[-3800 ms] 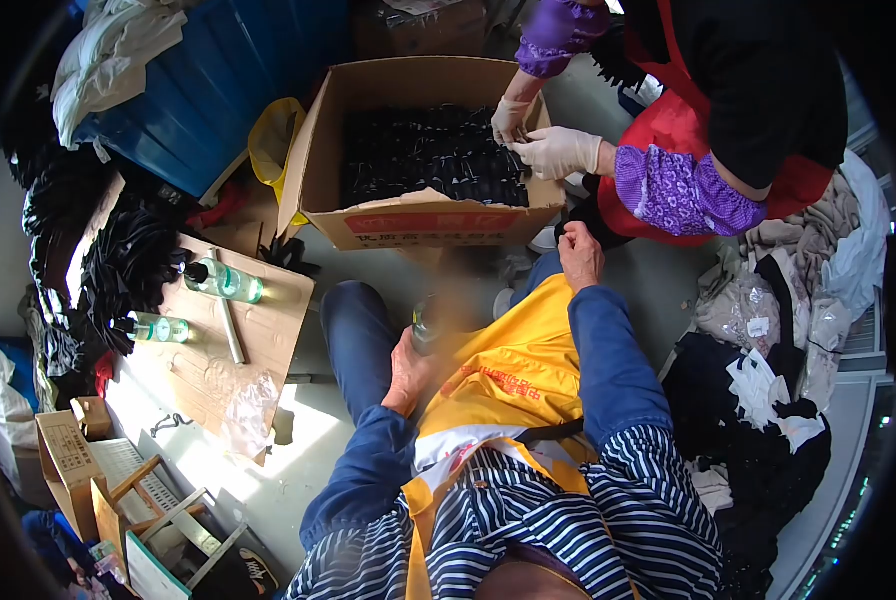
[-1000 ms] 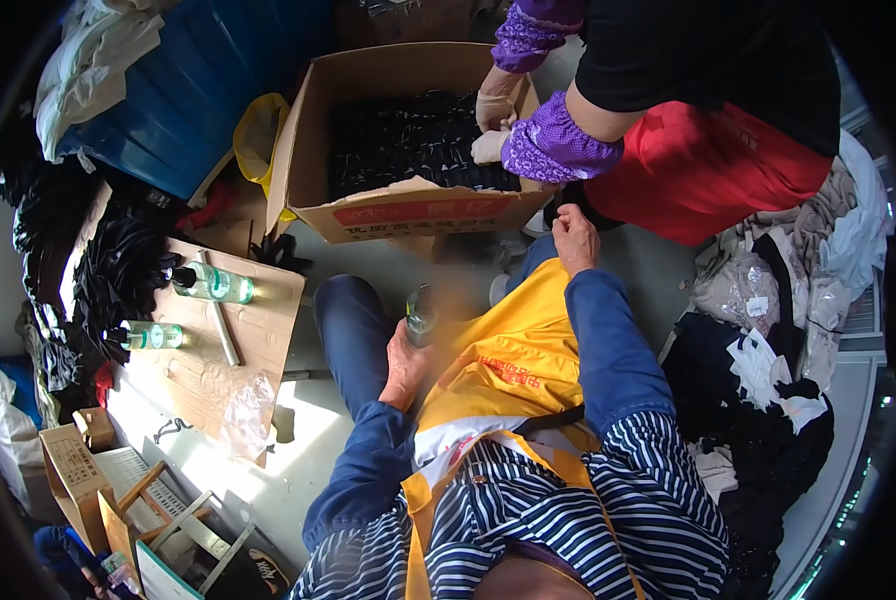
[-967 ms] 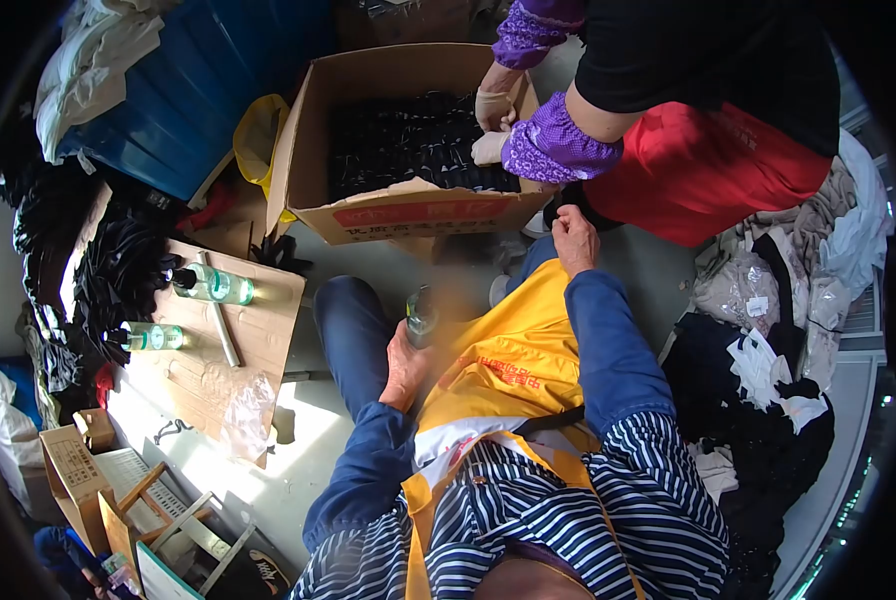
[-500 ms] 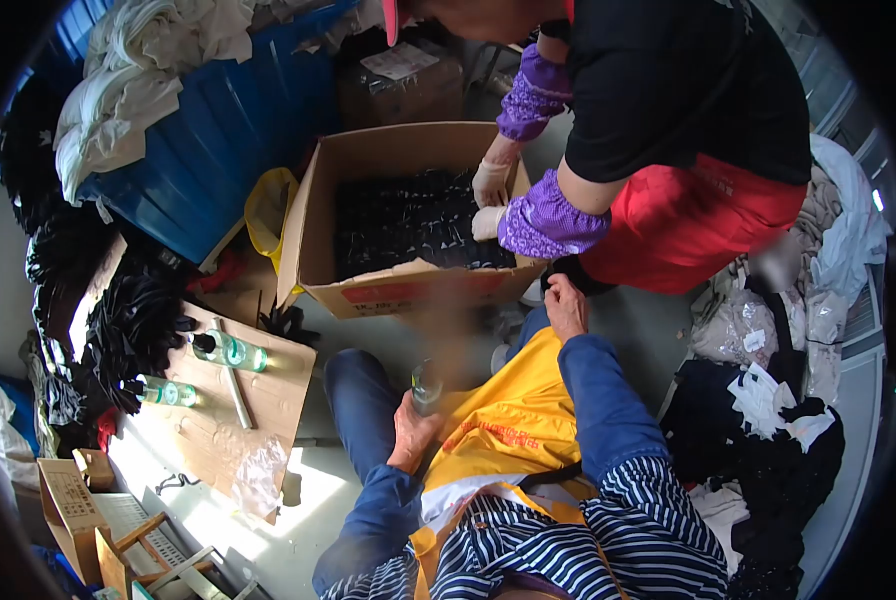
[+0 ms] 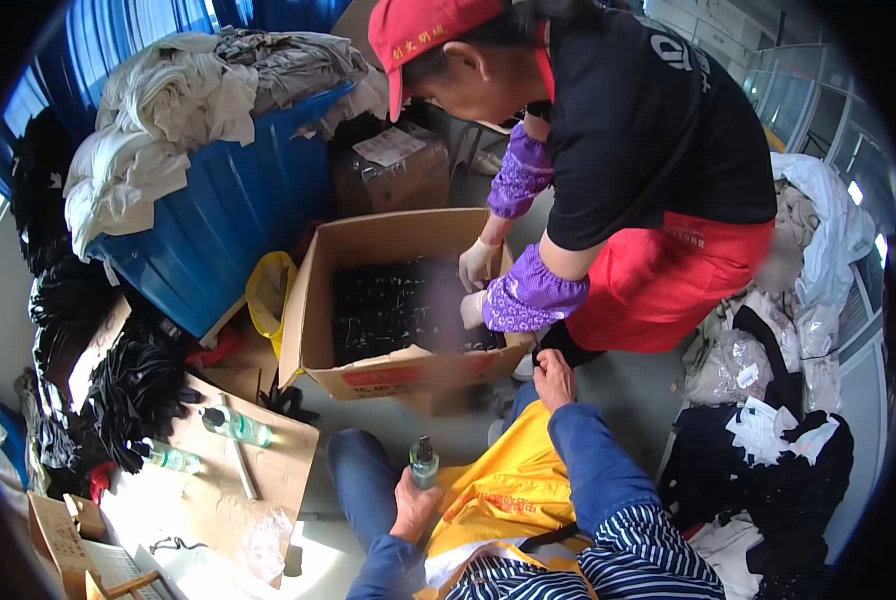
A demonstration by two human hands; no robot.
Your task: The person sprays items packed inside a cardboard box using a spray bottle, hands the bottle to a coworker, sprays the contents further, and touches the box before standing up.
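Note:
My left hand (image 5: 414,507) is wrapped round a small clear bottle (image 5: 424,470) with a black top, held upright above my lap. My right hand (image 5: 554,381) is closed near the front right corner of the cardboard box (image 5: 408,375). A thin dark bit shows at its fingertips, too small to name. Packed rows of black items (image 5: 378,310) lie inside the box. A co-worker's two gloved hands (image 5: 478,262) reach into its right side. A yellow apron (image 5: 508,465) covers my lap.
Two more bottles (image 5: 238,427) lie on a cardboard sheet (image 5: 283,465) at left, beside black fabric (image 5: 133,400). A blue bin (image 5: 228,215) heaped with white cloth stands behind. The co-worker in a red apron (image 5: 658,285) bends at right, near piled fabric (image 5: 758,490).
The view has tilted up, so the scene sits lower and more of the co-worker shows. The bottle in my left hand is now clearer. My right hand stays closed.

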